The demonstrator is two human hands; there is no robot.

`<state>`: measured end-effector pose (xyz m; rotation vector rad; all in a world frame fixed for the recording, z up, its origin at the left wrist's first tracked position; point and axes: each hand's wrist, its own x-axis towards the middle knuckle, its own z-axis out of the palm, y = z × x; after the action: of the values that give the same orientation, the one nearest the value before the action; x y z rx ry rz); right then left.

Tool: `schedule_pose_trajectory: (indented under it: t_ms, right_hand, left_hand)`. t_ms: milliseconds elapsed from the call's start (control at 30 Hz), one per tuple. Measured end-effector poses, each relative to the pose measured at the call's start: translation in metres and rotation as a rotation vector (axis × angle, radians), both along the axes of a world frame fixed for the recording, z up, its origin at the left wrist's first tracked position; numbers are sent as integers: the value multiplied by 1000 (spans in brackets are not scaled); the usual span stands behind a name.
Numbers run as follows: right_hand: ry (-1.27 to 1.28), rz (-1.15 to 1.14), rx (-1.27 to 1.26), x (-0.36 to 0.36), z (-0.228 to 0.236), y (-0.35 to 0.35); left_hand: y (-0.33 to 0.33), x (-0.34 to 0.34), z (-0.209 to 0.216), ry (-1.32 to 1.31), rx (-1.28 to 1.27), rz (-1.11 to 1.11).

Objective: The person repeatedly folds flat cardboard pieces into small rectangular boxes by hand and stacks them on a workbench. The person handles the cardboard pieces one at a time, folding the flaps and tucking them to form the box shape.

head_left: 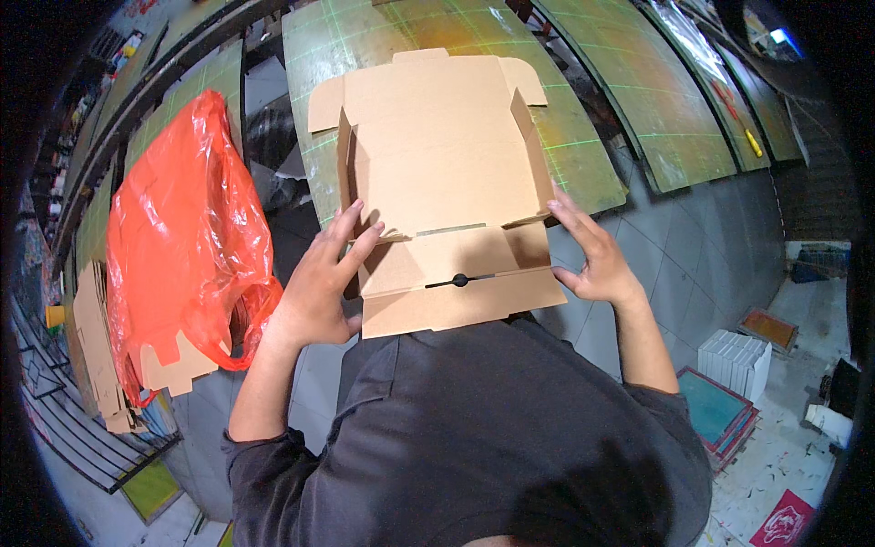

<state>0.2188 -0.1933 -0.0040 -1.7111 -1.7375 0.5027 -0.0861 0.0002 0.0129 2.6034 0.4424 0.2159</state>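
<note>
A brown cardboard box (428,173), partly folded, lies in front of me with its long lid panel flat and its side walls standing up. Its near wall (465,305) is tilted towards my body, with a dark round mark and a slot along the fold. At the left side, my left hand (319,273) grips the near corner, fingertips at the side wall and thumb lower down. My right hand (592,255) holds the right side, with index finger and thumb apart against the edge. The undersides of both hands are hidden.
An orange-red plastic bag (182,219) with cardboard pieces (173,360) sits at the left. Greenish boards (592,173) with bright green lines lie beneath and beyond the box. A yellow-handled tool (753,143) rests at far right. White stacked blocks (735,363) and framed panels (715,410) stand on the floor.
</note>
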Motion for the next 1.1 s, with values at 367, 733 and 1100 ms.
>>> schedule_pose_trajectory:
  t_ms: [367, 733, 1100]
  right_hand:
    - [160, -313, 314, -15, -27, 11]
    - [-263, -356, 439, -27, -23, 32]
    - [-475, -207, 167, -50, -3, 51]
  left_hand:
    - [-1, 11, -53, -549, -86, 296]
    - [-13, 30, -45, -529, 200, 444]
    - [-10, 54, -21, -196, 435, 164]
